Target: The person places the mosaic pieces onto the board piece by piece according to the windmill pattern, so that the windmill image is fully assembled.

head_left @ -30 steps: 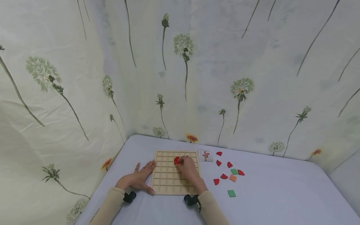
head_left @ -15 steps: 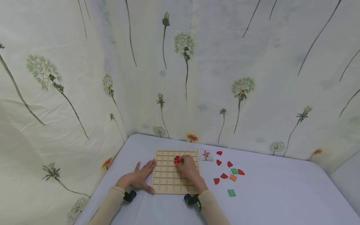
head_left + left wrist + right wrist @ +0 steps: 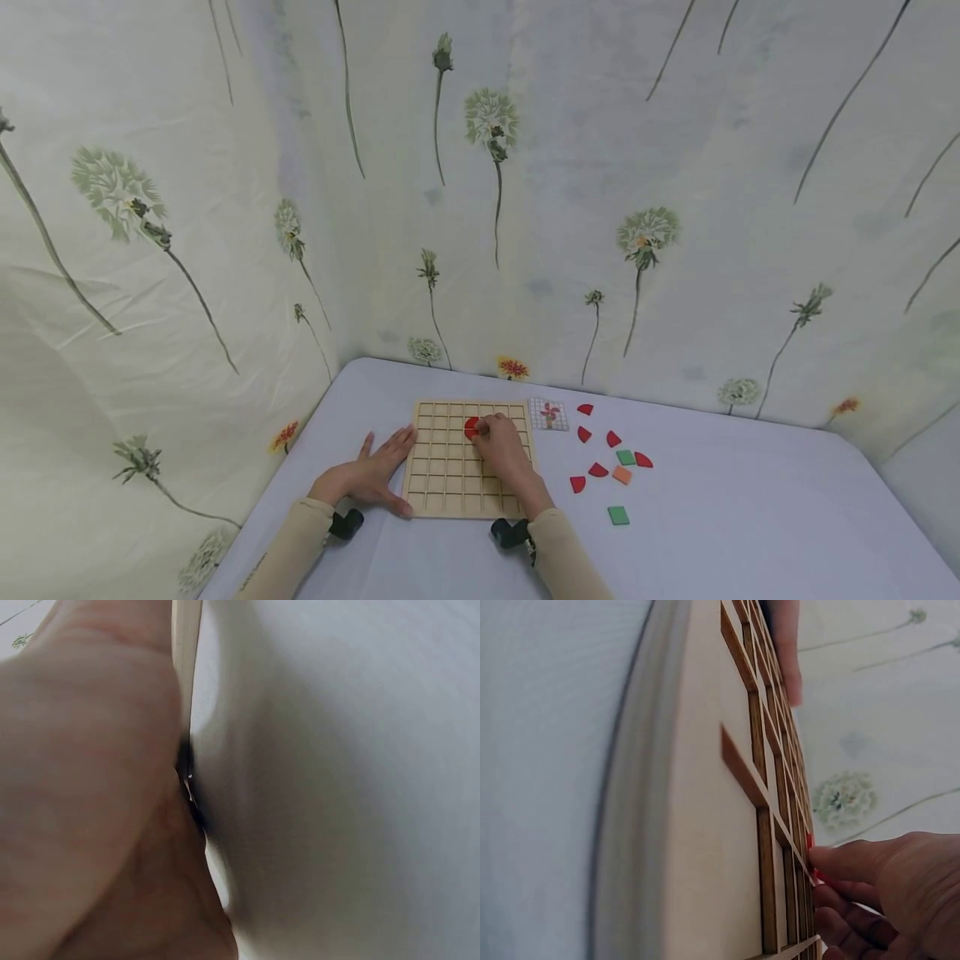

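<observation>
A square wooden grid board [image 3: 444,502] lies on the table. My left hand [image 3: 369,479] is spread at its left side, with straight fingertips at the frame and the thumb by the lower left corner. Over the upper part of the board, my right hand [image 3: 501,450] pinches a red quarter-circle tile, mostly hidden by the fingers; in the right wrist view, a bit of red [image 3: 810,841] shows at the thumb tip. Just left of those fingertips, red tile surface [image 3: 471,423] shows in the grid. The left wrist view is mostly filled by the hand [image 3: 90,787] and the cloth.
Right of the board lies a small pattern card [image 3: 549,414] with a pinwheel picture. Several red quarter-circle tiles [image 3: 597,470], two green tiles [image 3: 618,515] and an orange tile [image 3: 622,475] lie farther right. A flower-printed curtain [image 3: 555,208] stands behind the white table [image 3: 750,500].
The right hand's fingertips have shifted very slightly to the right over the red tiles. The left hand and the board stay in place.
</observation>
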Available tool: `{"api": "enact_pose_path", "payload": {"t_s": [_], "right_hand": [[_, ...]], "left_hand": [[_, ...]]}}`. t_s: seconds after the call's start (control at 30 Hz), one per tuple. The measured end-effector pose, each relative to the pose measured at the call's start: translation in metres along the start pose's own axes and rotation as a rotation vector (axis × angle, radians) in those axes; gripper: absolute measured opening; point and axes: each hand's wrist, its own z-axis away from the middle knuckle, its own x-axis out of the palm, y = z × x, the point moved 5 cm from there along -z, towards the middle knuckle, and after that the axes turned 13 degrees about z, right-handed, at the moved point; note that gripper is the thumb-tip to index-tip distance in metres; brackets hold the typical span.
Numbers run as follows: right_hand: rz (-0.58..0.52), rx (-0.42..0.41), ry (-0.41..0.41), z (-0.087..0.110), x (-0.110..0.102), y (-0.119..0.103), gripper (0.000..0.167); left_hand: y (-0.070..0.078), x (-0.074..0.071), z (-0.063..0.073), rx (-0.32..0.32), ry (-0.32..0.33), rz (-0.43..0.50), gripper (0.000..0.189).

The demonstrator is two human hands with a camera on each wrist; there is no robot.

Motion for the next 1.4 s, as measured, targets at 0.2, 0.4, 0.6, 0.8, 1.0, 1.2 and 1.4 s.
{"api": "enact_pose_path", "payload": {"t_s": [0.2, 0.4, 0.6, 0.8, 1.0, 1.2, 1.4], "right_hand": [[-0.004, -0.009, -0.003, 0.001, -0.001, 0.000, 0.010], [-0.017, 0.020, -0.004, 0.000, -0.002, 0.002, 0.014], [-0.059, 0.056, -0.017, -0.002, -0.009, 0.003, 0.020], [-0.103, 0.024, -0.023, 0.002, -0.021, 0.002, 0.022], [-0.154, -0.002, -0.039, 0.009, -0.036, 0.004, 0.025], [-0.166, 0.006, -0.098, 0.017, -0.051, 0.013, 0.030], [-0.155, -0.039, -0.201, 0.030, -0.071, 0.026, 0.036]], "left_hand": [[0.000, 0.000, 0.000, 0.003, -0.001, 0.005, 0.130], [-0.001, 0.001, -0.001, 0.008, 0.002, 0.002, 0.130], [-0.001, 0.001, 0.000, 0.011, -0.004, 0.006, 0.130], [-0.002, 0.002, 0.000, -0.001, -0.011, -0.003, 0.131], [0.001, 0.000, 0.001, 0.008, -0.014, 0.017, 0.128], [0.001, -0.001, 0.000, 0.015, -0.009, 0.017, 0.128], [-0.001, 0.001, 0.000, 0.021, -0.008, 0.013, 0.128]]}}
